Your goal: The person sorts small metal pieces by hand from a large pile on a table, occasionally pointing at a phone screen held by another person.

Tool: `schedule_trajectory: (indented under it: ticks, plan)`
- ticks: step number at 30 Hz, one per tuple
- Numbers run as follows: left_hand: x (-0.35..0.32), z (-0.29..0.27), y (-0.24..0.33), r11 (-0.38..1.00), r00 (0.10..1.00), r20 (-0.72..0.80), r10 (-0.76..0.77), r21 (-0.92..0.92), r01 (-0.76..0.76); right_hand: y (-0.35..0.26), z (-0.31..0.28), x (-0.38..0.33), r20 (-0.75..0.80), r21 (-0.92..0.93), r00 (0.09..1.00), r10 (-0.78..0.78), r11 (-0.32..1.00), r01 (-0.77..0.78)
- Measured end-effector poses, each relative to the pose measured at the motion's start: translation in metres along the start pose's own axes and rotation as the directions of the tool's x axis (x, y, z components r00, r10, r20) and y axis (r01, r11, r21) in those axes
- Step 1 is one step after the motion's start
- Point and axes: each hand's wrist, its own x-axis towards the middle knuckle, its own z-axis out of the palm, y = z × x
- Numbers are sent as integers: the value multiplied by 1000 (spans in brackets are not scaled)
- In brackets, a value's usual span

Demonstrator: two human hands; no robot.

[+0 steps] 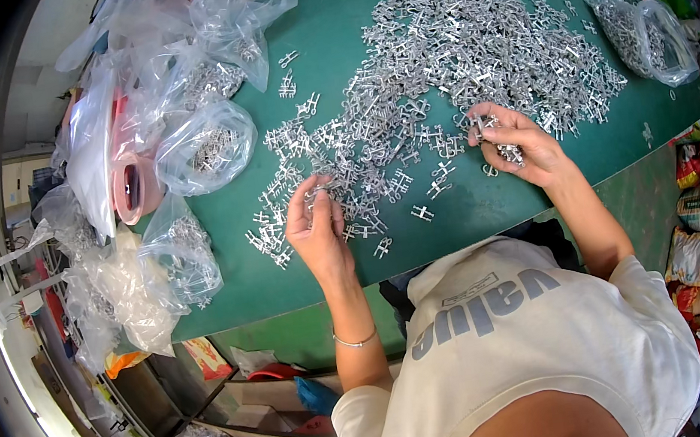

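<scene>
A large heap of small silvery metal pieces (469, 49), shaped like little links or clips, spreads over the green tabletop (472, 226). My left hand (316, 227) is at the heap's near left edge, fingers bent and tips pinched on a small metal piece, partly hidden by the fingers. To the right, my right hand (527, 146) is raised at the heap's near side. Its thumb and forefinger are curled around several metal pieces (508, 151), some lying in the palm. A few loose pieces (423, 213) lie on the table between my hands.
Clear plastic bags (204, 147) with metal pieces crowd the left side, beside a pink tape-like roll (135, 187). More filled bags (645, 38) stand at the far right. Colourful packages (699, 213) are stacked beyond the right edge. Shelves (243, 412) with bags sit below the table.
</scene>
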Motion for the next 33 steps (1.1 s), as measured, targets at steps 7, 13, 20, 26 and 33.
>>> schedule_trajectory:
  ticks: [7, 13, 20, 26, 33]
  plan:
    - [-5, -2, 1, 637, 887, 164, 432, 641, -428, 2, 4, 17, 32, 193, 998, -52, 980, 45]
    - [-16, 3, -1, 558, 873, 249, 419, 688, -464, 12, 32, 37, 83, -995, 864, -497, 0, 96]
    - [-16, 0, -4, 595, 871, 248, 423, 649, -474, 4, 28, 39, 52, -926, 890, -453, 313, 214]
    - [-20, 7, 0, 626, 876, 286, 387, 616, -478, -1, 23, 27, 49, -39, 996, 69, 997, -67]
    - [-25, 16, -4, 642, 811, 401, 427, 497, -584, 25, 30, 32, 306, 261, 938, 164, 933, -249]
